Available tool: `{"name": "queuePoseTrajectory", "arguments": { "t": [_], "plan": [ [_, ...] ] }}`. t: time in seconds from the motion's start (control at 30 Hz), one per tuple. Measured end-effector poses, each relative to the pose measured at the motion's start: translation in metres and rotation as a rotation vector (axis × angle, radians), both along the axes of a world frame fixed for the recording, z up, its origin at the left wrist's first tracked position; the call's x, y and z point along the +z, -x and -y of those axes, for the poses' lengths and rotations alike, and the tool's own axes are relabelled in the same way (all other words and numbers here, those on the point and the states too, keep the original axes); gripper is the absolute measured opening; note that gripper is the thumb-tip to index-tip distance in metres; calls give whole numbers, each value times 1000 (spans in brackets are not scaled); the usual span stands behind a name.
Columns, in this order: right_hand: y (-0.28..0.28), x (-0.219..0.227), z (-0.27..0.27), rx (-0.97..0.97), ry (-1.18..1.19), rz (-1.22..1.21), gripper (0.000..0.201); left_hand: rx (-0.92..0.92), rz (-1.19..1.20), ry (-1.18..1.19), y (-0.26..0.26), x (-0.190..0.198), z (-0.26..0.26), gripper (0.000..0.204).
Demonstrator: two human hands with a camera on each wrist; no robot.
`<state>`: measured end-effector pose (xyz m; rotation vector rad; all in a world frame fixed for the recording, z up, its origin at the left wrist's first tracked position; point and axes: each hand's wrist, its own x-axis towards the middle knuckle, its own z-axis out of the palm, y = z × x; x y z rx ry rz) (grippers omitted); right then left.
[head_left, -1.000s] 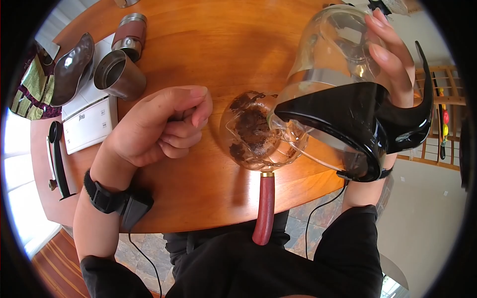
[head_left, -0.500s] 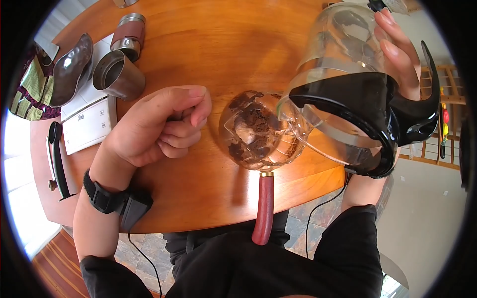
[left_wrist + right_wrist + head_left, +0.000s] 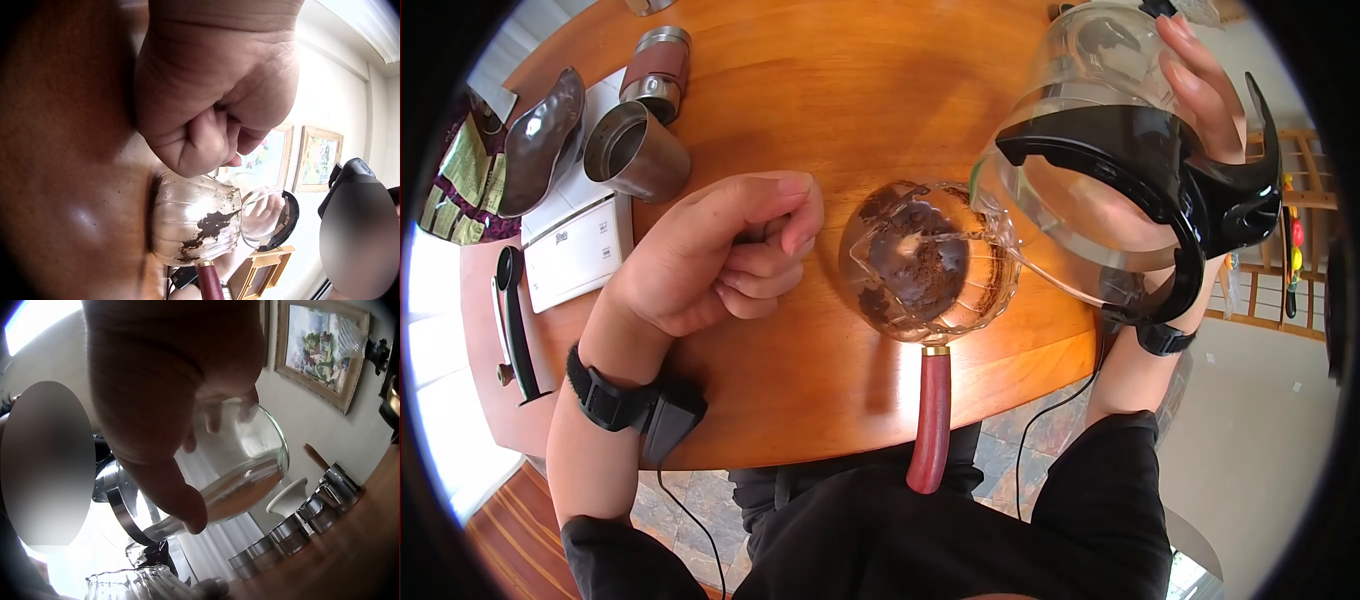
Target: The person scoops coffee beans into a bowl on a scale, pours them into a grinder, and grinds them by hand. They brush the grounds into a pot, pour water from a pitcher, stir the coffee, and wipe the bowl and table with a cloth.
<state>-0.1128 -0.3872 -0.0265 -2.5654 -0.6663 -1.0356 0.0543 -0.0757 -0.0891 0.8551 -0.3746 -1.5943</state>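
A glass pot with dark brown grounds inside and a red wooden handle stands on the table, its handle jutting past the edge. Above its right side, a glass carafe with a black collar and handle is tipped, and a thin stream of liquid falls from its lip into the pot. My right hand grips the carafe's glass body, seen also in the right wrist view, where the hand wraps round the glass. To the pot's left, my left hand rests with curled fingers, holding nothing.
At the left are a metal cup, a lidded jar with a brown band, a white scale, a dark dish, a patterned bag and a black scoop. Several metal containers show in the right wrist view.
The carafe has shifted right and up in my right hand, and its opening faces the camera more. The stream into the pot is now plainly visible. My left hand has hardly moved.
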Motion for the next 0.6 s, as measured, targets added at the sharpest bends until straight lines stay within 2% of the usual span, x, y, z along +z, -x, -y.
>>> {"name": "queuePoseTrajectory", "arguments": {
  "t": [0.03,0.1,0.2,0.4,0.5,0.6],
  "plan": [
    [8,-1,-13,-12,-171,-111,53,2,0,1,0,0,0,33],
    [18,-5,-17,-25,-344,-223,74,3,2,-2,0,0,0,33],
    [26,-10,-9,-83,-280,-225,68,4,4,-6,0,0,0,33],
    [20,-10,-20,-28,-429,-218,69,9,12,-9,1,0,-1,33],
    [17,-14,-21,60,-703,-172,71,10,18,-13,1,1,-1,32],
    [17,-13,11,109,-667,-303,75,8,19,-8,1,1,0,32]
  ]
}}
